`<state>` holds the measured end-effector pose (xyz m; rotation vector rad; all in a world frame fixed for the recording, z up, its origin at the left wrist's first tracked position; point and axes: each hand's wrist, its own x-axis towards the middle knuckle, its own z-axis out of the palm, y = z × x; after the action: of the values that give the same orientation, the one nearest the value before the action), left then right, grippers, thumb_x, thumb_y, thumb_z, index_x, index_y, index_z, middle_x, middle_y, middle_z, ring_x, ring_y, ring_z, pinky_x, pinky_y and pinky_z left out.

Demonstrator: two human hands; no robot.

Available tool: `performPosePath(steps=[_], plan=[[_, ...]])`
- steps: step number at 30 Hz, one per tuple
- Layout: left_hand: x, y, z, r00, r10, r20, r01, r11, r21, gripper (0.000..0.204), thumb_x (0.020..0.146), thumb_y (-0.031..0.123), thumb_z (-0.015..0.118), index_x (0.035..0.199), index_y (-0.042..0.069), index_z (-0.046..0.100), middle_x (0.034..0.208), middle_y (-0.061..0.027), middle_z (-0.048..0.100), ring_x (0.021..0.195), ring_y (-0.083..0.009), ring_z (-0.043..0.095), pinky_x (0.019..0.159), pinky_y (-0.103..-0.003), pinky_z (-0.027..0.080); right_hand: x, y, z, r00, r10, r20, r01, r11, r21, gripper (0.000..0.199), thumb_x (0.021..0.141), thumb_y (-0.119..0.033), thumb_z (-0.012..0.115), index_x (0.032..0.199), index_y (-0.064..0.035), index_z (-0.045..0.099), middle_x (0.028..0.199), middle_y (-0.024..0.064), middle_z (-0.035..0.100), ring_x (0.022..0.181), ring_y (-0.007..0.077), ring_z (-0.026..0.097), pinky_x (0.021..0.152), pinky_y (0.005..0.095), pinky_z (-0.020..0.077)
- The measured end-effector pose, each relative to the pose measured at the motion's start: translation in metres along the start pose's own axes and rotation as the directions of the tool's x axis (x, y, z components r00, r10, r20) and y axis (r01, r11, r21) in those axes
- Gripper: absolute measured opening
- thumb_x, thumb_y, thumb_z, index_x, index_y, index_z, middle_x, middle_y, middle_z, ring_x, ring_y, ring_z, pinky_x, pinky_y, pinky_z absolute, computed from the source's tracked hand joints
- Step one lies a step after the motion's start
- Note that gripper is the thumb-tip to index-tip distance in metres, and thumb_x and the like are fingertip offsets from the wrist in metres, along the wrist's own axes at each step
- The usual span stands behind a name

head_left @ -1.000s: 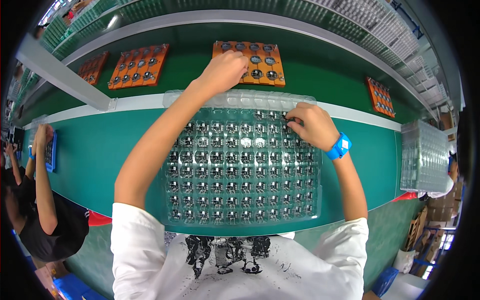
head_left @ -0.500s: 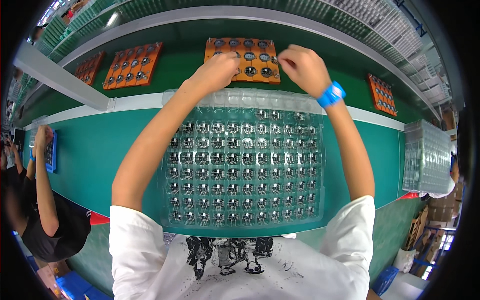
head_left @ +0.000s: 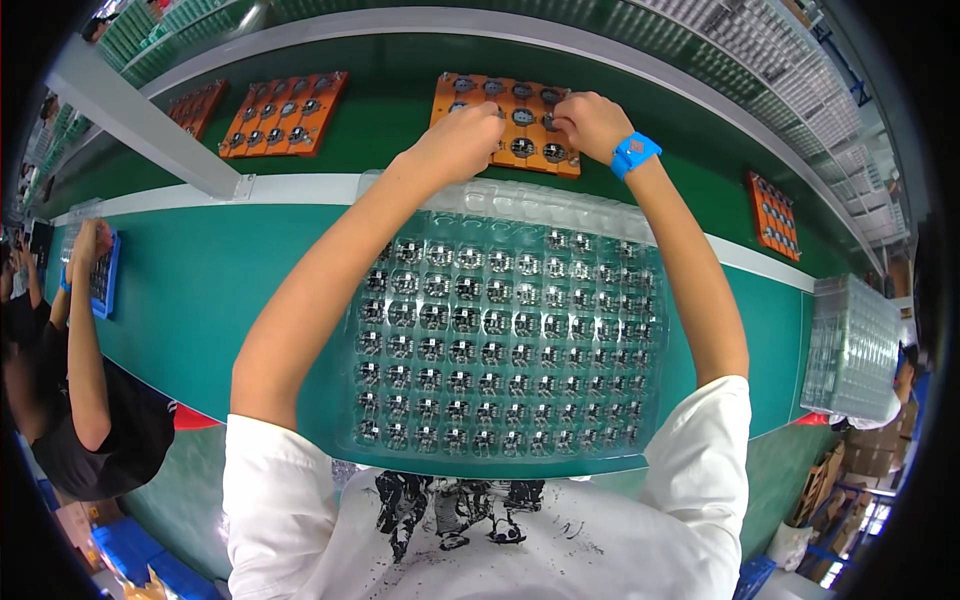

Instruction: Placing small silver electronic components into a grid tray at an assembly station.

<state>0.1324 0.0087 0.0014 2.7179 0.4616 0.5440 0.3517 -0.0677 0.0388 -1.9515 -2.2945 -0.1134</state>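
While the forearms [head_left: 315, 275] cover the far corners of one clear tray [head_left: 475, 226] on the green table [head_left: 210, 290], small black modules [head_left: 463, 320] show in eight rows, only three visible in the farthest. Beyond, two hands work at one orange board [head_left: 507, 103], the left hand [head_left: 474, 138] curled over its left part, the right hand [head_left: 592, 124] nearly closed at its right edge; hidden fingertips leave any grip unknown. Three more orange boards [head_left: 774, 218] lie around, the leftmost partly behind a white post [head_left: 165, 135].

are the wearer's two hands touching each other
Apart: the head view plainly shows part of the orange board between the left hand and right hand.
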Motion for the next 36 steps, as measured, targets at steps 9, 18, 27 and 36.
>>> performPosePath(steps=[9,18,27,36], plan=[[-0.029,-0.003,-0.045,0.943,-0.038,-0.331,-0.052,0.964,-0.261,0.013,0.083,0.012,0.061,0.089,0.001,0.057,0.091,-0.0141,0.060,0.086,-0.0339,0.059,0.076,-0.042,0.048,0.047,-0.054,-0.017,0.929,-0.019,0.369,0.202,0.862,-0.465,0.019,0.065,-0.006,0.072,0.084,-0.0065,0.068,0.090,0.0133,0.067,0.086,0.0314,0.067,0.073,0.0383,0.0549],[-0.150,0.032,-0.095,0.978,-0.074,0.196,0.095,0.991,-0.099,0.006,0.075,0.004,0.062,0.074,0.000,0.058,0.082,-0.0121,0.053,0.086,-0.0299,0.051,0.078,-0.040,0.045,0.035,-0.009,-0.017,0.973,-0.067,0.219,0.070,0.998,-0.005,0.012,0.077,-0.011,0.065,0.079,0.0005,0.062,0.071,0.0155,0.064,0.064,0.0308,0.063,0.057,0.0367,0.0495],[-0.112,-0.009,-0.110,0.987,-0.156,-0.030,0.135,0.921,-0.365,0.010,0.081,0.004,0.059,0.087,-0.002,0.055,0.089,-0.0121,0.057,0.082,-0.0289,0.057,0.071,-0.036,0.047,-0.086,-0.130,-0.079,0.915,-0.031,0.402,-0.116,0.935,0.336,0.012,0.076,-0.015,0.067,0.079,-0.0049,0.062,0.071,0.0132,0.063,0.068,0.0318,0.062,0.060,0.0403,0.0483],[-0.027,-0.105,-0.037,0.982,-0.050,-0.181,0.032,0.994,-0.101,0.008,0.078,0.006,0.062,0.081,-0.001,0.059,0.082,-0.0144,0.060,0.080,-0.0319,0.061,0.071,-0.039,0.049,-0.128,-0.141,-0.073,0.968,0.105,0.227,-0.161,0.957,0.243,0.020,0.074,-0.008,0.068,0.093,-0.0040,0.062,0.079,0.0104,0.060,0.071,0.0290,0.062,0.060,0.0395,0.0483]])
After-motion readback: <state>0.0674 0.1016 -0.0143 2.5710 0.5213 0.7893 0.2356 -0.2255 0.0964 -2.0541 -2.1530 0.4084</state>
